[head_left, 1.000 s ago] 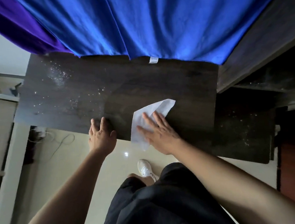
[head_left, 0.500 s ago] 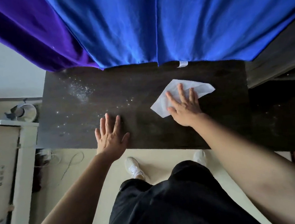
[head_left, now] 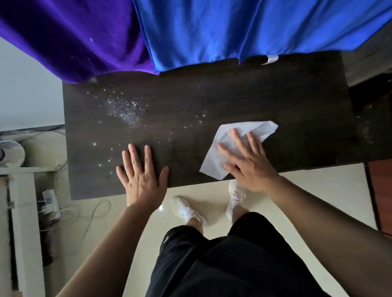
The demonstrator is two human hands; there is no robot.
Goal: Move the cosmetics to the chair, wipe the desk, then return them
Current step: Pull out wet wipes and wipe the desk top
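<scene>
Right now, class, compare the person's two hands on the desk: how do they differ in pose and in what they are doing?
The left hand lies flat on bare dark wood, while the right hand presses a white wipe. The left hand sits beside the scattered white specks; the right hand is on the cleaner-looking side. The left hand's fingers point straight ahead; the right hand's angle leftward. Both are open, palms down, near the desk's front edge.

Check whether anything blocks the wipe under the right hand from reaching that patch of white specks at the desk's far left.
Nothing visible does. The wipe lies flat under the right hand; bare desk runs from it to the specks. The left hand rests nearer the front edge, beside that path.
</scene>
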